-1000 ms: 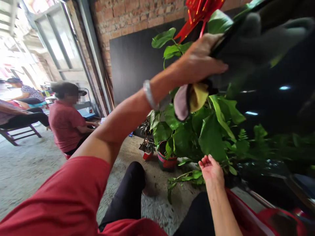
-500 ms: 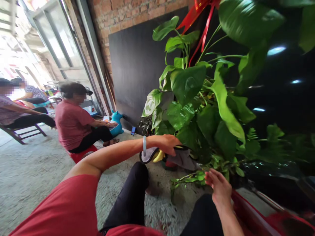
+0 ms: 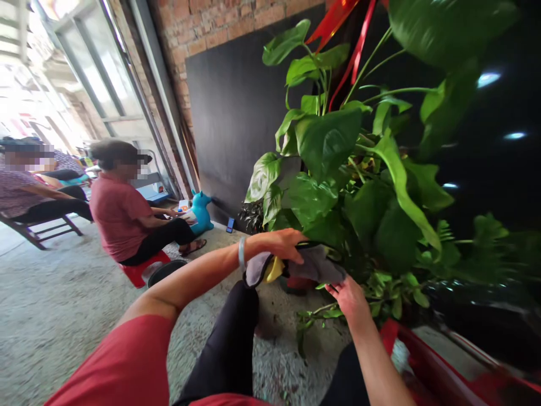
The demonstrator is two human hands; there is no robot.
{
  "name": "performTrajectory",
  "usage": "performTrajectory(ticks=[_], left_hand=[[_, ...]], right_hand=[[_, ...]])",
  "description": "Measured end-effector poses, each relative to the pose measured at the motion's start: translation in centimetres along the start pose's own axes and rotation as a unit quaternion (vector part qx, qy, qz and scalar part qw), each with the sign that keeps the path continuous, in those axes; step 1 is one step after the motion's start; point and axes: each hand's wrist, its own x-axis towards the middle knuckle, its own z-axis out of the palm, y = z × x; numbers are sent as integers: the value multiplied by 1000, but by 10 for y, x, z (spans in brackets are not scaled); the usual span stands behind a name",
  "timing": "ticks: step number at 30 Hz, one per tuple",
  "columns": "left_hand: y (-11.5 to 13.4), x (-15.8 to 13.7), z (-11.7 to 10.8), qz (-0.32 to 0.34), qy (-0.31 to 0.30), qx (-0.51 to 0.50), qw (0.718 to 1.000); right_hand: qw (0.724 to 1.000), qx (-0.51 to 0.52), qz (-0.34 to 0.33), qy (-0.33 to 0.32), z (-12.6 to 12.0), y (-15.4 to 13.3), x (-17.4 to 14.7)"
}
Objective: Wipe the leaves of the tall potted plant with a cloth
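Note:
My left hand [image 3: 281, 245], with a pale bangle at the wrist, grips a grey cloth [image 3: 313, 268] with black edging. A yellow patch of it shows under the wrist. At the cloth's right corner my right hand [image 3: 353, 299] has its fingertips closed on the edge, with some fingers partly hidden. The cloth is stretched between both hands, in front of a big leafy green plant [image 3: 325, 144]. Low leafy sprigs [image 3: 325, 313] hang just below my right hand.
A red container [image 3: 443, 366] is at lower right. Red ribbon [image 3: 359, 42] hangs in the plant. To the left, a person in a red shirt [image 3: 120, 214] sits on a red stool [image 3: 137, 274], near a blue animal toy [image 3: 200, 214] and a phone [image 3: 230, 225].
My right hand has moved left and up, from empty beside the plant to the cloth's right corner. My left hand keeps hold of the cloth, now lifted slightly.

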Motion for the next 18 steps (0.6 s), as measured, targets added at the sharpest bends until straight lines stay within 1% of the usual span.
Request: performTrajectory(ticks=[1,3,5,6,7,8,9,11,12,13,14,15,16,18], left_hand=[[2,-4,-7,9,25,-20,999],[9,-1,-19,9,110,-44,993],[16,10,-19,-16,207,-41,977],[17,16,-14,-36,226,-29,973],[16,20,-5,-60,217,-11,974],[13,21,6,-78,180,9,980],[9,19,17,-85,122,23,989],[-2,5,31,-62,-10,17,998],[-7,-5,32,-39,-54,-1,998],[-11,-15,29,-18,-74,-22,997],[-14,-22,22,-5,-69,-38,997],[-16,-27,12,-3,-45,-44,998],[-18,-28,2,-11,-7,-40,999],[-21,-19,-12,-49,93,-8,994]], right_hand=[[1000,11,-5,0,-1,1,-2],[999,30,-18,-3,-2,2,-6],[998,47,-29,-8,-1,1,-11],[998,54,-33,-9,-1,1,-13],[998,61,-34,-9,-1,0,-15],[997,67,-33,-6,-1,-1,-17],[997,72,-32,-1,-3,-2,-18],[996,82,-28,14,-7,-8,-20],[996,87,-27,22,-10,-13,-20],[995,94,-27,32,-13,-20,-20],[993,104,-28,43,-16,-29,-19],[991,115,-28,56,-18,-39,-18],[989,128,-27,74,-20,-51,-17],[981,156,-24,113,-21,-75,-15]])
